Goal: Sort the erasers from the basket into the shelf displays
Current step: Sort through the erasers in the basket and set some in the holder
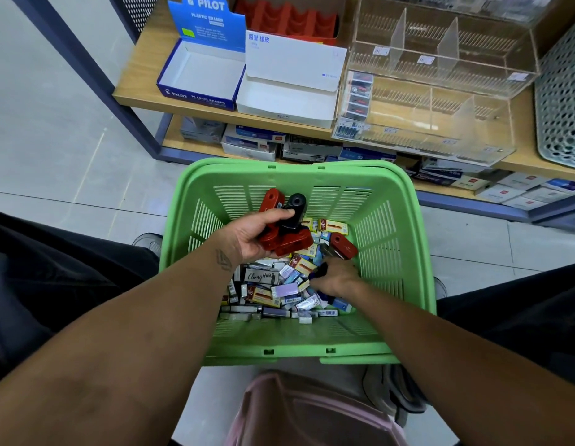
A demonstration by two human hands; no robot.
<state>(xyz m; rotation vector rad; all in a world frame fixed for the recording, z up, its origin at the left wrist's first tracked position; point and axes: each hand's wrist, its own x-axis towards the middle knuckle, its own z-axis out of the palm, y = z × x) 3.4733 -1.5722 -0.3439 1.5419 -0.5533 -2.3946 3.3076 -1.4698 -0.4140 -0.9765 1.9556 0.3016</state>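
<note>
The left hand (pixel 257 235) is curled round a clutch of chunky cased erasers, several red cased erasers (pixel 287 241) and one black cased eraser (pixel 294 209), stacked loosely on one another and held above the green basket (pixel 405 220). The thumb pins the black one from the top, and the pile looks bigger than the palm under it, so I'd expect one to slide off if that hand tips on its way to the shelf. The right hand (pixel 336 278) is down in the heap, fingers bent around something dark blue; I cannot tell exactly what it has hold of. Just beyond it lies another red eraser (pixel 343 246), on top of the small boxed erasers (pixel 279 291) that fill the basket floor. Digging there could flick the light boxes over the rim, or bury the piece being sought. Up on the wooden shelf (pixel 144 56) the red display tray (pixel 289 20) sits at the back, behind the open blue Pilot box (pixel 199 75) and the white box (pixel 286 91), with the clear acrylic organizer (pixel 440 91) to the right. Reaching over the front boxes with a full hand risks knocking one, or dropping a red eraser into the wrong box.
</note>
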